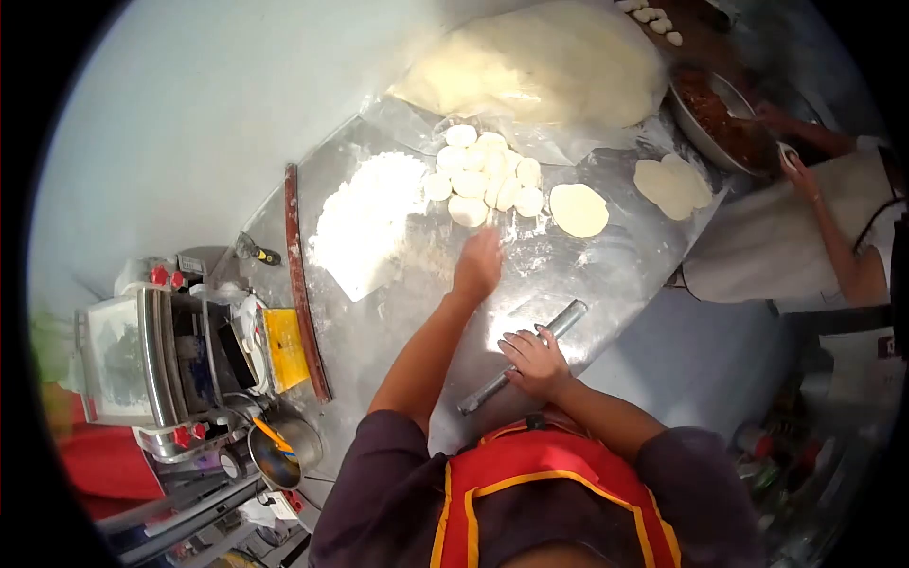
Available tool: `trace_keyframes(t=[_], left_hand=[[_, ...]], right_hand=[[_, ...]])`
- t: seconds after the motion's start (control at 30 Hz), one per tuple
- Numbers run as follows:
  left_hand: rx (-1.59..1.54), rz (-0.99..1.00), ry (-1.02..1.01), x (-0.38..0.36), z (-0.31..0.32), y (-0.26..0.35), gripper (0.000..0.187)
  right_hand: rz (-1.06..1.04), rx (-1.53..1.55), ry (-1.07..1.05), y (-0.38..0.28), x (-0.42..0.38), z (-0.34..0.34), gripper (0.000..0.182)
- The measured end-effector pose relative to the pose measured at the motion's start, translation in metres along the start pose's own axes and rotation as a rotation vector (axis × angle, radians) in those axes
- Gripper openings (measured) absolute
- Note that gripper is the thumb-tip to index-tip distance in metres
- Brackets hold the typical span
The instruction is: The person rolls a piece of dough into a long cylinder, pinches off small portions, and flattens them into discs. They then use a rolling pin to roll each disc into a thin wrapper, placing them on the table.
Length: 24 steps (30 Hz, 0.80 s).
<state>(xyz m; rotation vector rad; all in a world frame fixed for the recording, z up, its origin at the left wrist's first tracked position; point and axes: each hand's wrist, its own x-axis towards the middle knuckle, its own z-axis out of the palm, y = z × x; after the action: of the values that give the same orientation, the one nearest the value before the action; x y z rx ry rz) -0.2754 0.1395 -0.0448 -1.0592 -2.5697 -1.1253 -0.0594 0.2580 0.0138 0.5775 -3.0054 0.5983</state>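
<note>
My left hand (478, 265) reaches out over the floured metal table (606, 275), fingers together, just below a heap of small round dough pieces (485, 176); whether it holds one I cannot tell. My right hand (533, 363) rests palm-down on a metal rolling pin (524, 357) that lies slanted near the table's front edge. A flattened dough disc (579, 209) lies right of the heap.
A pile of flour (367, 219) lies left of the heap, a big dough mass (540, 62) under plastic behind. More flat discs (673, 184) sit at right. Another person's hands (793, 161) work beside a bowl of red filling (724, 118). A scale (161, 355) stands left.
</note>
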Motion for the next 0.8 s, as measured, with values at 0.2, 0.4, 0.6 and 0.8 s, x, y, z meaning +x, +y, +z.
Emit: trace_keyframes(t=[0.2, 0.4, 0.6, 0.8], left_hand=[[0.057, 0.034, -0.123, -0.090, -0.018, 0.047, 0.040], [0.235, -0.013, -0.203, -0.126, -0.055, 0.075, 0.046], [0.343, -0.116, -0.281, -0.078, -0.038, 0.073, 0.072], [0.345, -0.125, -0.191, -0.058, -0.033, 0.068, 0.071]], right_hand=[[0.009, -0.032, -0.027, 0.002, -0.005, 0.008, 0.056], [0.001, 0.036, 0.108, 0.000, -0.007, 0.002, 0.056], [0.025, 0.136, -0.007, 0.005, -0.003, -0.002, 0.056], [0.039, 0.124, -0.047, 0.003, -0.002, 0.000, 0.059]])
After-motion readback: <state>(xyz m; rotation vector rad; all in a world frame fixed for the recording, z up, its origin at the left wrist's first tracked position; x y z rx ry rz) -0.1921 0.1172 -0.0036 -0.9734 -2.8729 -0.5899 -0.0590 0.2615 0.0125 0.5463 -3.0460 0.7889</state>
